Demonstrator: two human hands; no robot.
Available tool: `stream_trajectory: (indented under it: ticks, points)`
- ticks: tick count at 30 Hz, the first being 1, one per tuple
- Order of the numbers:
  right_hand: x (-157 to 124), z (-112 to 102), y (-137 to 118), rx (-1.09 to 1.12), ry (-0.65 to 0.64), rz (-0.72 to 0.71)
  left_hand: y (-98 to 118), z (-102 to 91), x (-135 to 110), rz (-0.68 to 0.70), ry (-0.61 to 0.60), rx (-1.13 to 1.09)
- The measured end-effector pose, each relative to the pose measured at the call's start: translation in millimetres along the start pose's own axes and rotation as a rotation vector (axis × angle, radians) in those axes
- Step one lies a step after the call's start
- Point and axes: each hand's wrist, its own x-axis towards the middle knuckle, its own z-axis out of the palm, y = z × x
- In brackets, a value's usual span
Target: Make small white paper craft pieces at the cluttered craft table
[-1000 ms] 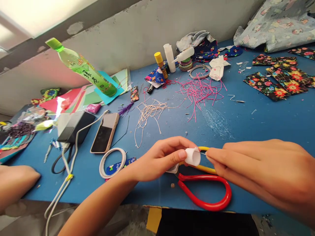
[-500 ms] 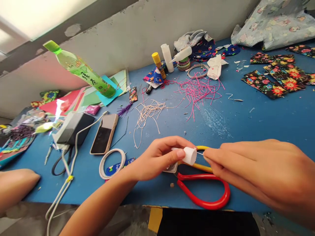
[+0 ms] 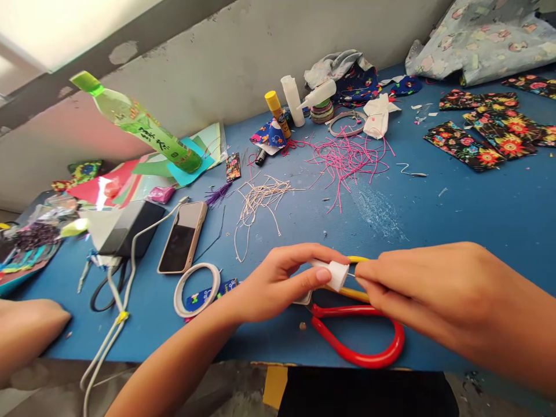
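Between the thumb and fingers of my left hand (image 3: 286, 284) is a small white plastic nozzle cap (image 3: 338, 276), its wide end facing right. My right hand (image 3: 434, 295) pinches a thin needle-like piece (image 3: 352, 275) that meets the wide end of the cap; how deep it sits inside I cannot tell. Just beneath both hands lie scissors with a red handle (image 3: 393, 347) and a yellow handle (image 3: 358, 295), their blades mostly covered by my left hand. A roll of white tape (image 3: 178, 289) rests left of my left wrist.
Beyond my hands are cream cords (image 3: 263, 200), pink cords (image 3: 347, 156), a glue stick (image 3: 278, 113) and white bottles (image 3: 293, 101). A phone (image 3: 182, 237), a cable (image 3: 134, 266) and a green drink bottle (image 3: 147, 130) stand or lie leftward. Floral fabric pieces (image 3: 464, 145) are at right. Another person's arm (image 3: 30, 324) enters at left.
My right hand has come slightly nearer the cap, so less of the thin piece shows between them. The cap has tilted a little. The whole view has shifted slightly.
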Motion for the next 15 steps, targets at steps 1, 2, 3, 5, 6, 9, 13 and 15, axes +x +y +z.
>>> stream_trajectory:
  ticks: [1,2,3,5,6,9,13,15]
  points:
    - [0.8,-2.3,-0.9,0.014,0.015,0.012,0.1,-0.1,-0.2,-0.012,0.004,-0.015]
    - [1.4,-4.4,-1.9,0.025,0.028,0.025,0.2,-0.2,-0.3,-0.023,0.011,-0.030]
    - [1.8,-6.4,-3.1,0.023,0.035,0.031,0.2,-0.2,-0.4,-0.031,0.020,-0.044]
    - [1.8,-8.9,-4.9,-0.019,0.048,-0.009,0.2,-0.3,-0.2,-0.039,0.035,-0.065]
    - [1.5,-9.4,-5.3,-0.051,0.045,-0.032,0.1,-0.4,0.0,-0.039,0.037,-0.072]
    - [-0.3,-8.6,-5.4,-0.114,0.049,-0.051,-0.4,-0.8,0.4,-0.039,0.038,-0.085]
    - [-3.9,-6.0,-5.5,-0.138,0.052,-0.024,-1.3,-0.9,-0.3,-0.039,0.028,-0.109]
    - [-5.6,-4.3,-5.9,-0.153,0.073,-0.026,-1.3,-0.6,-0.6,-0.030,0.021,-0.127]
